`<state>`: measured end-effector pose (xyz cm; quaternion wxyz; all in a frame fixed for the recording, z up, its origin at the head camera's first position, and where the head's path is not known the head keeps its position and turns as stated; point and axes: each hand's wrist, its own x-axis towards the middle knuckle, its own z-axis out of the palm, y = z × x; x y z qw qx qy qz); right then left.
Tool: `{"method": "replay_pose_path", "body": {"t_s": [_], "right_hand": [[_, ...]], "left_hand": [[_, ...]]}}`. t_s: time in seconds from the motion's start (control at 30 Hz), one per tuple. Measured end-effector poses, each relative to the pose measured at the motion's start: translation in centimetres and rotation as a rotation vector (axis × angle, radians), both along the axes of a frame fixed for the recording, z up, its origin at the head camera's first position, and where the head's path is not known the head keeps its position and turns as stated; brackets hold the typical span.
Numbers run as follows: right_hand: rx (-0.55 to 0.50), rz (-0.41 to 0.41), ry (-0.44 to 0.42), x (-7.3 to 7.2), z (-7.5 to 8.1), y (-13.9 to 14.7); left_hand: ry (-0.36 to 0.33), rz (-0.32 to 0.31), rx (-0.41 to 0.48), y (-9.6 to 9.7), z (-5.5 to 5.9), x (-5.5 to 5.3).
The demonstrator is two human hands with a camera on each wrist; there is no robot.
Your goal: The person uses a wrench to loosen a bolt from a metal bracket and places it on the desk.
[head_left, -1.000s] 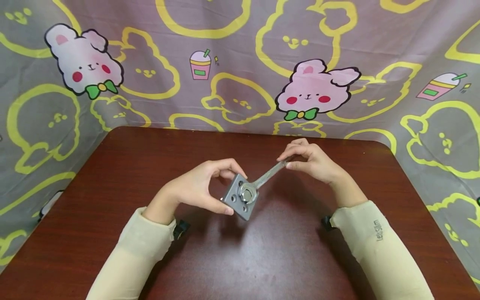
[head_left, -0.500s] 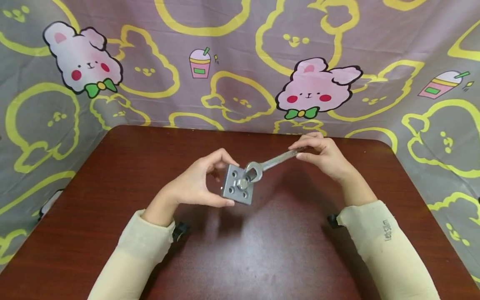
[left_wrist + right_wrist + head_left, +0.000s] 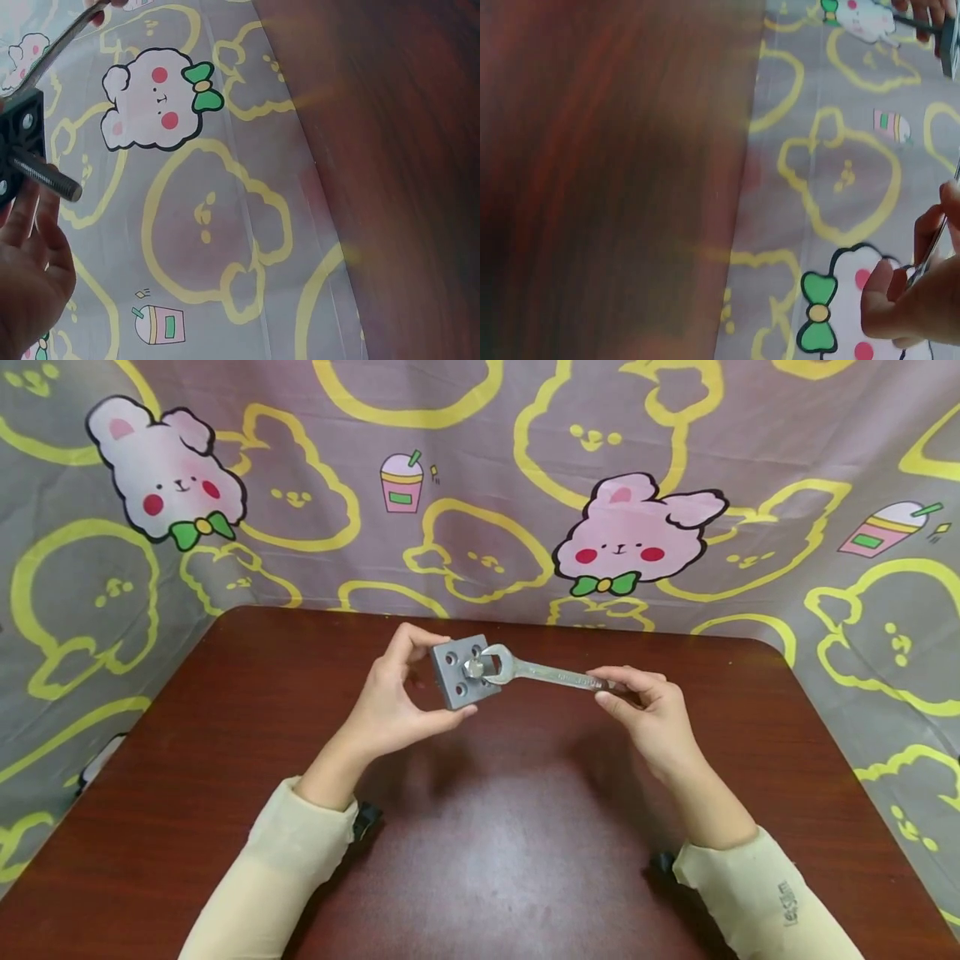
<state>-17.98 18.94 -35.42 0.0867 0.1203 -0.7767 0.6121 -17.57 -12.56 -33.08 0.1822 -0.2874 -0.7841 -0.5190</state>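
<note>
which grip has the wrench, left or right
The right grip: its fingers pinch the wrench near the handle end, while the left grip holds the square plate with the bolt instead.

Your left forearm (image 3: 277,860) and right forearm (image 3: 757,885) angled forward and inward. Your left hand (image 3: 382,706) held a wide grip, thumb (image 3: 450,719) below and fingers (image 3: 415,640) above; your right hand (image 3: 658,720), well apart from it, pinched between its thumb and curled fingers.

Bunny-printed fabric (image 3: 480,468) backs a reddish-brown, softly shining table (image 3: 517,827).
</note>
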Motion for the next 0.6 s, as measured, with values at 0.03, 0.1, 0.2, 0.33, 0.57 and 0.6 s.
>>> {"method": "replay_pose_path", "body": {"t_s": [0.03,0.1,0.2,0.33,0.57,0.6], "right_hand": [[-0.01,-0.01,-0.004,0.3,0.0,-0.2],[-0.022,-0.036,-0.007,0.7,0.0,-0.7],[-0.035,-0.08,-0.009,1.0,-0.2,-1.4],[-0.052,-0.123,-0.036,1.3,-0.5,-2.4],[-0.05,-0.125,-0.049,1.4,-0.5,-3.2],[-0.044,-0.118,-0.046,1.4,-0.4,-3.3]], "left_hand": [[0.006,0.01,0.009,0.1,0.0,0.0],[0.025,0.038,0.026,0.2,0.0,-0.1],[0.052,0.074,0.059,0.3,0.0,-0.2],[0.075,0.111,0.087,0.5,0.0,-0.3],[0.088,0.125,0.085,0.7,0.0,-0.2],[0.086,0.121,0.085,0.7,0.0,-0.1]]}}
